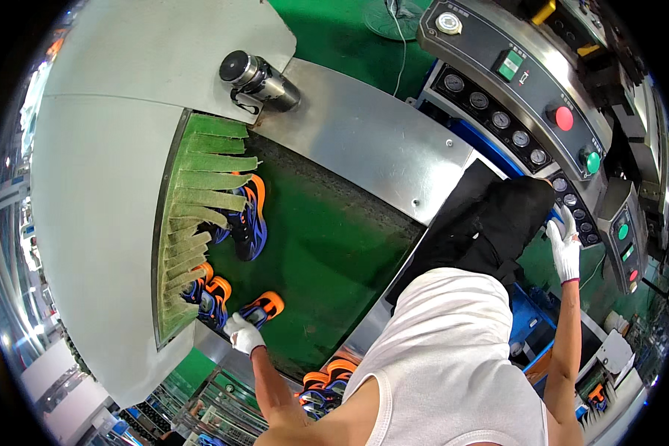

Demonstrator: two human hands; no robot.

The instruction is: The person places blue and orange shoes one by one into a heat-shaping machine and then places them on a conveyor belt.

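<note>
My left hand [243, 334], in a white glove, grips the near end of a blue and black sports shoe [256, 314] with an orange heel. The fingers are partly hidden against the shoe. Right beside it, several similar shoes [214, 296] sit at the green strip curtain [201, 195]. Farther up, another shoe [254, 223] in black, blue and orange lies partly under the strips on the green belt [327, 253]. Out to the right, my right hand [566, 247], also gloved in white, holds nothing; its fingers stretch out near the gauges of a machine.
A steel flask [264, 82] stands on the metal ledge [364, 130]. More shoes [328, 380] are by my left side. At the right are a control panel [520, 82] with coloured buttons, a second panel [623, 232], and a blue cart [529, 327]. A white housing [104, 223] fills the left.
</note>
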